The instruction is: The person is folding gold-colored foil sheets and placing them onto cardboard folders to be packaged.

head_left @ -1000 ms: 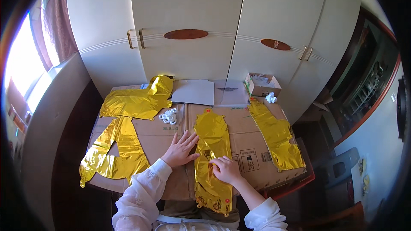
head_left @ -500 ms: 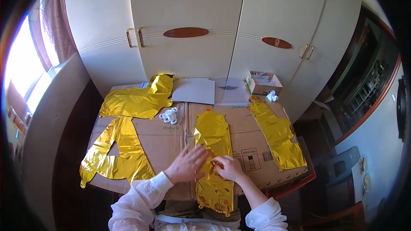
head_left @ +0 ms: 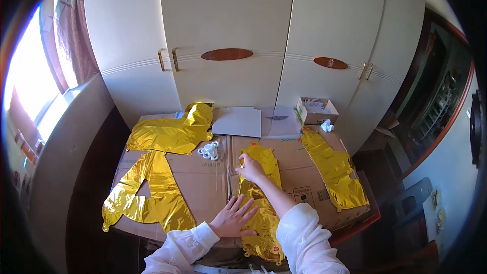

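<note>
At the near side, we see the lower end of the gold foil [head_left: 264, 223] projecting past the edge of the cardboard [head_left: 203, 182]; we judge that a brush from the lap could drag it askew. The left hand [head_left: 234, 219] lies over its left edge, fingers spread; uneven pressure there might crease so thin a sheet. Farther up, the right hand [head_left: 251, 168] is at the foil's upper left side with fingers curled; we cannot tell whether they pinch it. If they do, a hard pull against the left palm could stretch or tear the film. The right forearm crosses above the sheet, so its sleeve [head_left: 304, 231] might snag it. Beyond, we note the white rings [head_left: 209, 150], loosely heaped, which a leftward sweep of the right hand could scatter.
</note>
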`<action>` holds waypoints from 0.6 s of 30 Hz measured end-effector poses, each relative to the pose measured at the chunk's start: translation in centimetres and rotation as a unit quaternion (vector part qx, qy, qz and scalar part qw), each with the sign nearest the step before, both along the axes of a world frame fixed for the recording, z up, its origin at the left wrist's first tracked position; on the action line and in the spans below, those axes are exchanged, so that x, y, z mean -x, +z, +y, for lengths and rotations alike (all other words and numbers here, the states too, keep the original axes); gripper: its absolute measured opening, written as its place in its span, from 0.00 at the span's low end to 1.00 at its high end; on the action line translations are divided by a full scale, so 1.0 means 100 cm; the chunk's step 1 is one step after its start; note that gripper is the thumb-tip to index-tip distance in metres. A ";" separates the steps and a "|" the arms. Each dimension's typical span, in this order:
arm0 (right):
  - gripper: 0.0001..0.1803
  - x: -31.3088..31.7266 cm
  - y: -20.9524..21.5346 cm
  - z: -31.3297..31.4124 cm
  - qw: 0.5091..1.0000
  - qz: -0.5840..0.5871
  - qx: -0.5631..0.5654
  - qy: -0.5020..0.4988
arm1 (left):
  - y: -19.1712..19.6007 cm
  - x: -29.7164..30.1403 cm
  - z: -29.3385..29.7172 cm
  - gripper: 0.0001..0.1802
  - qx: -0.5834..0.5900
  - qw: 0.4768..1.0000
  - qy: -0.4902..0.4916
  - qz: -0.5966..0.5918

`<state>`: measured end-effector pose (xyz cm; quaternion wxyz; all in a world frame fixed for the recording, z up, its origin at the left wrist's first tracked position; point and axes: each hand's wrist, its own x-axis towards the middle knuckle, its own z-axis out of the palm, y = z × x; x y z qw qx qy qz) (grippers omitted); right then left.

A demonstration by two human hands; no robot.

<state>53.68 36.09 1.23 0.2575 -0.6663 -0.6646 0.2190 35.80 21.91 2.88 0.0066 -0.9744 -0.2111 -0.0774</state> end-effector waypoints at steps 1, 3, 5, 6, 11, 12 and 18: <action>0.23 -0.001 -0.006 0.006 1.000 0.019 -0.011 0.006 | 0.001 -0.001 0.001 0.48 -0.004 1.000 -0.002 -0.003; 0.21 0.001 -0.012 0.008 0.998 0.058 -0.027 0.023 | -0.001 -0.001 0.000 0.49 0.000 1.000 0.003 -0.004; 0.20 0.003 -0.015 0.004 0.997 0.034 -0.065 0.035 | -0.001 -0.001 0.000 0.49 0.004 1.000 0.007 -0.005; 0.20 0.004 -0.013 0.001 0.995 0.022 -0.085 0.040 | 0.001 0.000 -0.001 0.48 0.007 1.000 0.009 -0.006; 0.16 -0.008 0.020 -0.035 0.971 -0.004 -0.235 0.038 | 0.001 0.003 -0.002 0.47 0.021 0.999 0.024 -0.022; 0.16 -0.016 0.026 -0.046 0.966 -0.013 -0.256 0.038 | 0.000 0.004 -0.001 0.47 0.028 0.999 0.027 -0.038; 0.17 -0.054 0.038 -0.144 0.940 -0.097 -0.249 0.214 | 0.025 0.008 0.035 0.38 0.021 0.997 0.074 -0.028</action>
